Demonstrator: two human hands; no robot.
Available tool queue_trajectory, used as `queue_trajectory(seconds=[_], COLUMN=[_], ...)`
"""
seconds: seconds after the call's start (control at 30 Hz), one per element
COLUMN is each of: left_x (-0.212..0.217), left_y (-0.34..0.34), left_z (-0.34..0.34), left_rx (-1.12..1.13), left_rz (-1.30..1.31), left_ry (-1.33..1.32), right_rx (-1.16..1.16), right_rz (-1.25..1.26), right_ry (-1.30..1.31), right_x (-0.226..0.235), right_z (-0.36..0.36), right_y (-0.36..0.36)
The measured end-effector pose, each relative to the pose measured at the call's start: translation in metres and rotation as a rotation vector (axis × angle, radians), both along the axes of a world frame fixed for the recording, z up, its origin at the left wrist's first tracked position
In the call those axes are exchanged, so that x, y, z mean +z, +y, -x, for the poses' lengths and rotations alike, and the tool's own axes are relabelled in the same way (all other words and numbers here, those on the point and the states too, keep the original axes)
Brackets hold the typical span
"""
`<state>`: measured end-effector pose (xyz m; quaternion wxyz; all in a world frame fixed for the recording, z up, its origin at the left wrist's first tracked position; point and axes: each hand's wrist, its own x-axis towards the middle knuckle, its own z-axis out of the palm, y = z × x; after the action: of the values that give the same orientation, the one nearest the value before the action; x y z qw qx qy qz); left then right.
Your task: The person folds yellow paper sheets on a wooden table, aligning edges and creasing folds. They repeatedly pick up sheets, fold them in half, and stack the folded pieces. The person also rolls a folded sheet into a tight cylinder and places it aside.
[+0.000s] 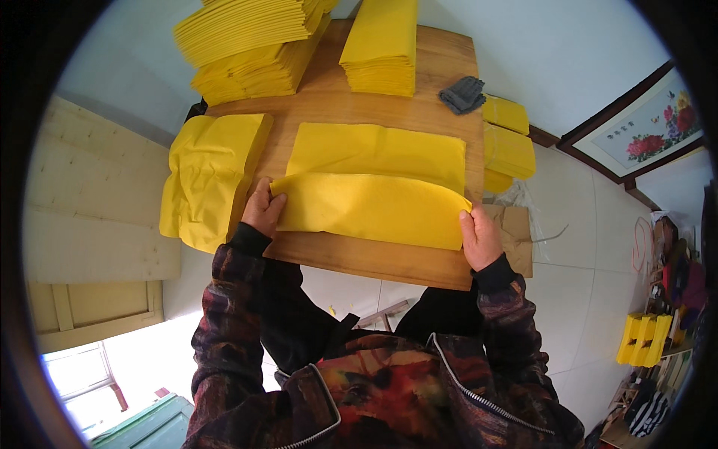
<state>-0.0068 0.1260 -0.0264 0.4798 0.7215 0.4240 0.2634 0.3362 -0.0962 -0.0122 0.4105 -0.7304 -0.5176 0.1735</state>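
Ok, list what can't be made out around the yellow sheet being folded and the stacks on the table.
Head view only:
- Underside of the folded yellow sheet: hidden by its own raised flap.
- Fingertips of the left hand and right hand: tucked at the sheet's ends.
- Rear stacks of yellow paper: cut off by the top edge.
- Grey cloth: too small to identify further.
- Far table edge: covered by stacks.

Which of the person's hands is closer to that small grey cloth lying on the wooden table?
The right hand. It grips the right end of the folded yellow sheet, below the grey cloth. The left hand holds the sheet's left end, farther across the table.
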Motion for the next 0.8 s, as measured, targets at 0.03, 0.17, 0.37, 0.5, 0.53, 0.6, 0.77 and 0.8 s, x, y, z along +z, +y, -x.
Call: queue_trajectory(seconds=[0.03,0.17,0.37,0.5,0.53,0.6,0.77,0.8], left_x=[0.0,-0.004,-0.001,0.004,0.005,0.005,0.0,-0.002], left_y=[0.003,0.011,0.012,0.007,0.006,0.005,0.012,0.014], left_z=[-0.001,-0.004,-0.015,-0.024,-0.025,-0.027,-0.026,-0.026], left_rx=[0.01,0.033,0.024,0.064,0.066,0.061,0.04,0.031], left_rz=[-0.041,-0.273,-0.231,-0.382,-0.409,-0.442,-0.479,-0.493], left_ry=[0.094,0.302,0.216,0.34,0.368,0.401,0.373,0.398], right_rx=[-0.009,-0.04,-0.043,-0.097,-0.117,-0.152,-0.209,-0.213], right_rz=[-0.001,0.078,0.185,0.239,0.231,0.235,0.341,0.349], right_ry=[0.012,-0.02,-0.145,-0.222,-0.243,-0.287,-0.418,-0.422], right_x=[-0.001,-0.001,0.0,0.0,-0.001,-0.001,0.0,0.001], right_z=[-0.001,-0.006,-0.007,-0.001,0.002,0.007,0.018,0.02], right_y=[0.003,0.015,0.024,0.025,0.024,0.022,0.018,0.018])
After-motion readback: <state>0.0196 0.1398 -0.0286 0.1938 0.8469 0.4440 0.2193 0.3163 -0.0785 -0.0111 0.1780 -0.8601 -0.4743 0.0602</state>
